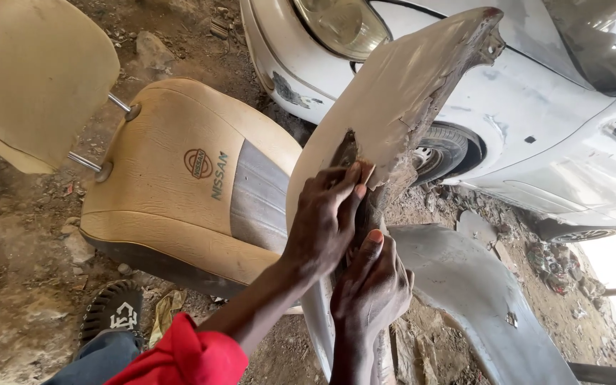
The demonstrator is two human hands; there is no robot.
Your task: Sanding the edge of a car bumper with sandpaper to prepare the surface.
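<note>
The left hand [326, 217] lies flat and pressed against the face of a detached car fender panel [386, 107], its fingers closed over what looks like a small sanding pad or folded abrasive sheet, though the fingers hide most of it. Just below, the right hand [372, 289] clamps the panel's edge, thumb up and touching the lower side of the left hand, steadying the piece. By the look of it this is the rubbing-down stage of bodywork: the filler is on and being smoothed by hand. A further stroke would call for firm, even pressure along the curve while the lower hand holds the panel from rocking. The panel stands upright in front of the person, leaning near a tan car seat [187, 207] with a raised headrest [30, 78]. Its surface is dull, pale and chalky with filler, its upper edge is ragged and rust-brown, and a dark bare patch shows above the left fingers. A second curved panel [479, 292] lies on the dirt to the right, and a white car [536, 107] stands behind.
</note>
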